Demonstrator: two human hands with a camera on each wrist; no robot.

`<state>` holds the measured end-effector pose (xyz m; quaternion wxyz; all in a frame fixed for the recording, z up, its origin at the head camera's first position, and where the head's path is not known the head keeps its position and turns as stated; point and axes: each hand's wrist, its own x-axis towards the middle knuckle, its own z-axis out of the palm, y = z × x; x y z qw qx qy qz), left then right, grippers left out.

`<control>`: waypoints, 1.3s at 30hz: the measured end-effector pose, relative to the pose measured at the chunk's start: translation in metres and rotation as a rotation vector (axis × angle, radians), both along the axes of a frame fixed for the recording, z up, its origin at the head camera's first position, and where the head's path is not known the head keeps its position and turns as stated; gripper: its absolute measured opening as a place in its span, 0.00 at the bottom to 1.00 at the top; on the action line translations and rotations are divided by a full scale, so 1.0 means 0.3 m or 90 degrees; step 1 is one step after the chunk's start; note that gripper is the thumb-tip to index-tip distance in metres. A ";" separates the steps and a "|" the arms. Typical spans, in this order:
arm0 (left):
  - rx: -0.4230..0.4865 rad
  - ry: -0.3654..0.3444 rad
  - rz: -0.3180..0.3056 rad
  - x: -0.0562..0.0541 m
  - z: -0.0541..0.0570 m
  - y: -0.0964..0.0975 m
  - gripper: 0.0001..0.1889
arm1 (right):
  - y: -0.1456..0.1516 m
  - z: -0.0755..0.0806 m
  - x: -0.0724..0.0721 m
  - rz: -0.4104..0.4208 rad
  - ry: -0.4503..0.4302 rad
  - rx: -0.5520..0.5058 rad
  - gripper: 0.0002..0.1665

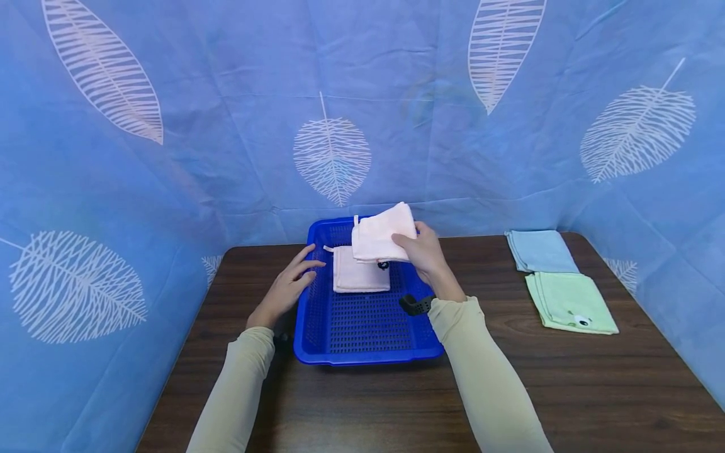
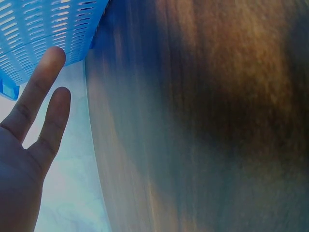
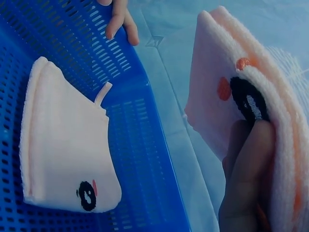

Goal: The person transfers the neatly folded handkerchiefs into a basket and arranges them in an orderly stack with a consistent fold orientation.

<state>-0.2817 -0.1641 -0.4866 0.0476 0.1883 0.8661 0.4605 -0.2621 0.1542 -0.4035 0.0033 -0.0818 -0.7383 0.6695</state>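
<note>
My right hand (image 1: 426,255) pinches a folded pale pink towel (image 1: 385,233) by its right edge, holding it above the blue plastic basket (image 1: 368,357). In the right wrist view this held towel (image 3: 217,72) shows a black embroidered eye and orange spots. A second folded pale pink towel (image 1: 359,277) with a hanging loop lies on the basket floor, partly covered by the held one in the head view. My left hand (image 1: 286,286) is at the basket's left rim, fingers spread and fairly straight, holding nothing; whether it touches the rim I cannot tell.
A folded light blue towel (image 1: 542,251) and a folded green towel (image 1: 572,302) with an embroidered eye lie at the right of the dark wooden table (image 1: 362,409). A blue leaf-patterned cloth (image 1: 249,126) hangs behind the table and along its sides.
</note>
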 end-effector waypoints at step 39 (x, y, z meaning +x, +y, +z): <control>-0.005 0.015 -0.002 -0.012 -0.007 -0.005 0.17 | -0.151 -0.065 -0.108 -0.052 -0.023 0.016 0.36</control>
